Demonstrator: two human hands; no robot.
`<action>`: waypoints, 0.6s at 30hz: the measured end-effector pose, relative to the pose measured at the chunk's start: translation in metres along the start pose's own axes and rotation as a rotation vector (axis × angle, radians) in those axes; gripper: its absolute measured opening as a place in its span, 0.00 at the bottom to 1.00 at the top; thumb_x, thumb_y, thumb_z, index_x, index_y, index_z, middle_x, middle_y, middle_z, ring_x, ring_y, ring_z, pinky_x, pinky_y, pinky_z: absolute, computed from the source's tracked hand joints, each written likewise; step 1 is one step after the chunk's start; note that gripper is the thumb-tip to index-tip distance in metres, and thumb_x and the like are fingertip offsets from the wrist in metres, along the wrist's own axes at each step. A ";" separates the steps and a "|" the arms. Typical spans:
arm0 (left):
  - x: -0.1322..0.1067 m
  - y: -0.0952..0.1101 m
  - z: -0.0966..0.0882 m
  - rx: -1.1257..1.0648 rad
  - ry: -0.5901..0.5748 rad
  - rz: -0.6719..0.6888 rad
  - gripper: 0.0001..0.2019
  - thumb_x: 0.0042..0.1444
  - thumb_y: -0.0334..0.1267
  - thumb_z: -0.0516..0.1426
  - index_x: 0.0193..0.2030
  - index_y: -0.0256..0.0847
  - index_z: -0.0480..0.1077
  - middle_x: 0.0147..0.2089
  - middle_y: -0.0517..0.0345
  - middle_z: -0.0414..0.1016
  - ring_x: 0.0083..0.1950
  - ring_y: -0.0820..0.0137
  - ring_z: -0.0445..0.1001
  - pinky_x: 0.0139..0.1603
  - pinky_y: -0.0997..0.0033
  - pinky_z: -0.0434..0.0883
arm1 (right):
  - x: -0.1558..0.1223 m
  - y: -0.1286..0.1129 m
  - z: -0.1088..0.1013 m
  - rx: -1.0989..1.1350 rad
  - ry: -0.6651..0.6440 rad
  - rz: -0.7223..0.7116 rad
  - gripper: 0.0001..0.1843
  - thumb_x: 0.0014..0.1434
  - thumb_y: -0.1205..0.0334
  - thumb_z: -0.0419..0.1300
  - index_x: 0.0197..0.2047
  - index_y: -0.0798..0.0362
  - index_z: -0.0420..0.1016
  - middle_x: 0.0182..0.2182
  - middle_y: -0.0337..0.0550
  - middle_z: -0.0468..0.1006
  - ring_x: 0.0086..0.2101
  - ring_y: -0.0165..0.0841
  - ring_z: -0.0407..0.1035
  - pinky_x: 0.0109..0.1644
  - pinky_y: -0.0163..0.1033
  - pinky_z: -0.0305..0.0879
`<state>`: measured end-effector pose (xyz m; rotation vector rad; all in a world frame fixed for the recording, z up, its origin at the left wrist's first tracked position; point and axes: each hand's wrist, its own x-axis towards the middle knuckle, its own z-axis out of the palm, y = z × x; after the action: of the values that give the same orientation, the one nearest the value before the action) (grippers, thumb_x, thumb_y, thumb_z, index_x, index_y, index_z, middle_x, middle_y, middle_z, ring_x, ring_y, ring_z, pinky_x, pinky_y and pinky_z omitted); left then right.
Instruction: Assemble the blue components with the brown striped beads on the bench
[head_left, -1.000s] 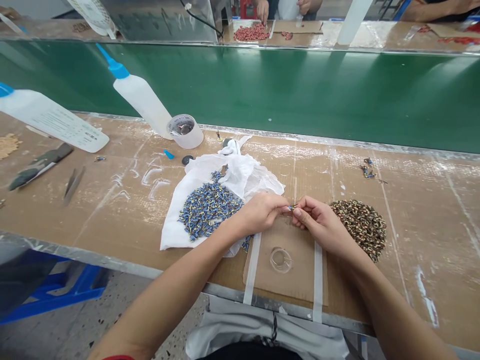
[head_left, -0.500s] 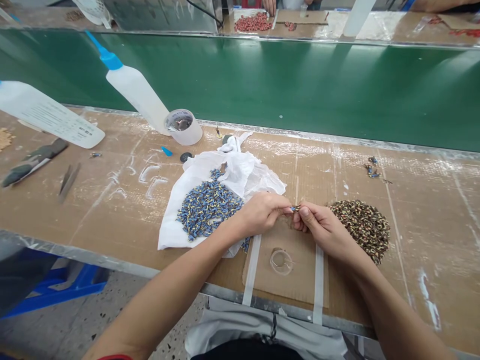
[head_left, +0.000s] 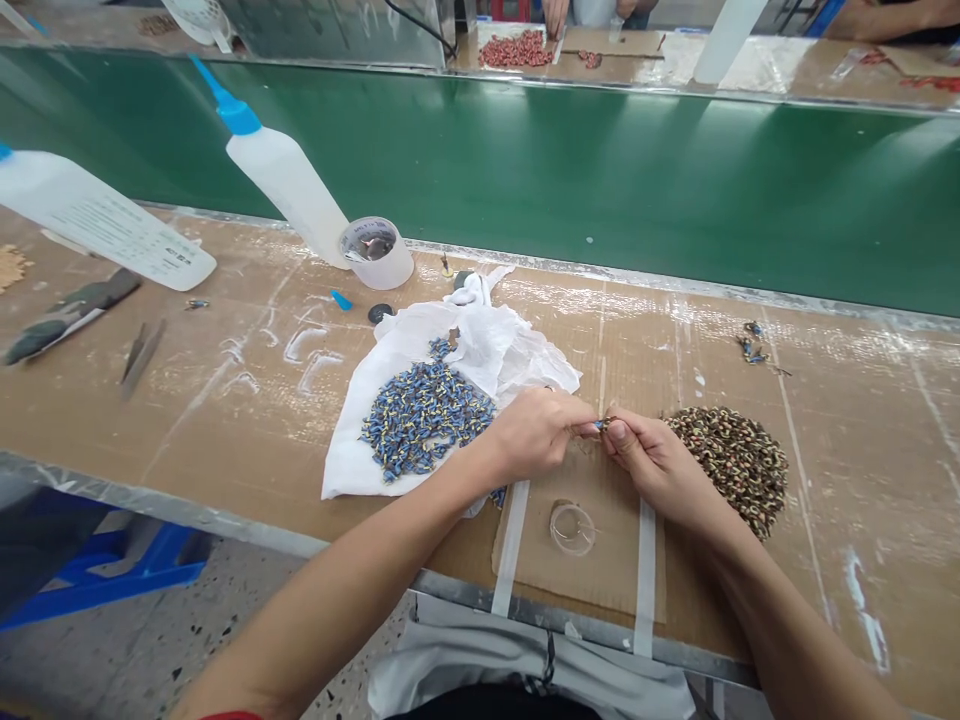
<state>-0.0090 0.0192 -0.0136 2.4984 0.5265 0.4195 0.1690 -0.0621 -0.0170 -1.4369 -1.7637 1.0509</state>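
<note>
My left hand and my right hand meet above a taped cardboard pad, fingertips pinched together. Between them is a tiny blue and dark piece, mostly hidden by the fingers; its exact kind is too small to make out. Left of my hands, a heap of small blue and yellow pieces lies on a white cloth. Beside my right hand rests a pile of small brown, cream and reddish pieces. A small clear round dish sits on the cardboard pad below my hands.
Two white squeeze bottles and a roll of tape stand at the left back. Tweezers lie at left. A few loose blue pieces are at right. Beyond the green belt, another person's hand is near red pieces.
The whole view has shifted slightly, with things appearing a little further right. Both hands stay together, still pinching the tiny blue and dark piece.
</note>
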 end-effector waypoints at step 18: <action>-0.004 0.009 0.000 0.303 -0.043 0.049 0.08 0.56 0.23 0.50 0.32 0.38 0.67 0.32 0.54 0.75 0.33 0.66 0.72 0.34 0.68 0.61 | 0.003 -0.003 -0.005 0.005 -0.143 -0.012 0.21 0.69 0.49 0.41 0.27 0.50 0.55 0.22 0.35 0.57 0.23 0.30 0.53 0.29 0.36 0.50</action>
<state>-0.0099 0.0110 -0.0093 2.8085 0.5478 0.3237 0.1713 -0.0588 -0.0122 -1.3767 -1.8655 1.1759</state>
